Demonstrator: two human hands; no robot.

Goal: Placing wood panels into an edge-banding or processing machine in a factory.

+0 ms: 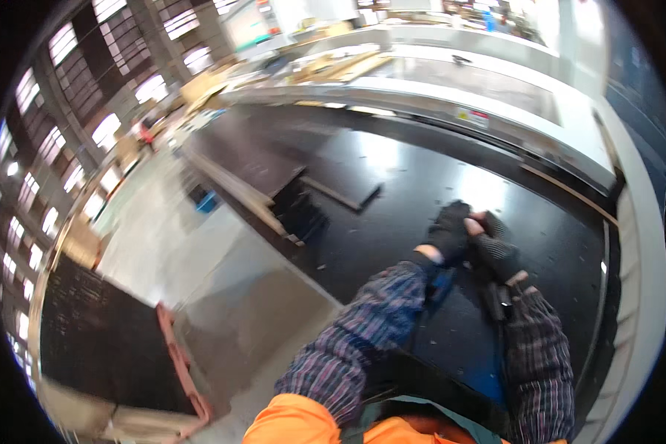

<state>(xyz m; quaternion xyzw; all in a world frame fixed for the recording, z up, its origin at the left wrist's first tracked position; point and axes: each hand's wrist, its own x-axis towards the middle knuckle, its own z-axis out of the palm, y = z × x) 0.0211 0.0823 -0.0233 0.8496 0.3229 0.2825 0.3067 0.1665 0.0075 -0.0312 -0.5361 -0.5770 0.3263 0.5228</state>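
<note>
My left hand [450, 228], in a dark glove, is closed and pressed against my right hand [493, 244] above the black tabletop [399, 229]. The right hand's glove is grey and dark, with bare fingertips showing where the two hands meet. Its fingers are curled. Anything held between the hands is hidden and smeared by motion. Just below the right wrist, a narrow dark object [496, 302] shows, too blurred to name. Plaid sleeves cover both forearms.
Dark panels [251, 152] lie stacked at the tabletop's far left, with an L-shaped dark strip [351, 196] beside them. A white machine beam [481, 85] spans the back. To the left, a dark board stack [103, 344] stands by a reddish frame [177, 362]; a blue container [206, 202] sits on the floor.
</note>
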